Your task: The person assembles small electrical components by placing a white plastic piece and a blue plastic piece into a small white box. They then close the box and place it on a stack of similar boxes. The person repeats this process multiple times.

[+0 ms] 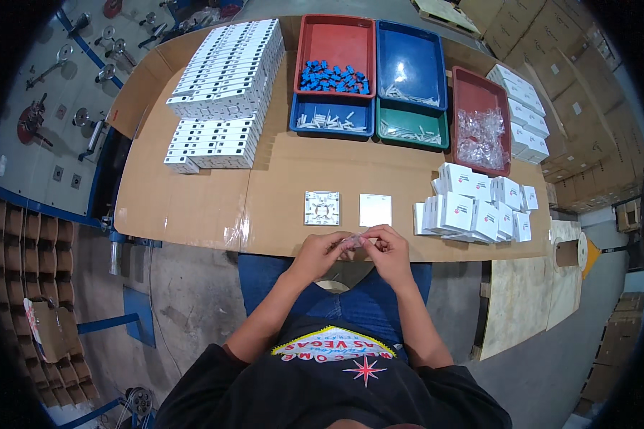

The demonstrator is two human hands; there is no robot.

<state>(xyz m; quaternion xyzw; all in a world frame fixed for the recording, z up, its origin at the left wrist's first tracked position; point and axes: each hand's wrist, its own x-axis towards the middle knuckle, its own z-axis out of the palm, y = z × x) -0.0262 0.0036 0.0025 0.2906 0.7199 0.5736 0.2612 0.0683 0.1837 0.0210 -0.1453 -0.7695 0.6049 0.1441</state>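
Both my hands meet at the table's near edge, pinching a small crumpled piece of clear plastic (353, 242) that looks like a little bag. My left hand (318, 253) has its fingertips closed on the left side of it. From the other side, my right hand (389, 252) grips it with thumb and fingers. What the plastic contains, if anything, is too small to tell. Just beyond my left hand lies an open square white plastic housing (322, 208) with round inner guides. A flat white square cover (375, 210) rests to its right, beyond my right hand.
White housings stand in tall stacks (225, 71) at far left. A red tray (336, 39) of blue parts, blue trays (411, 53) and a green tray (408, 118) with white sticks sit at the back. Right are a red tray (479, 79) of clear bags and piled white boxes (456, 212).
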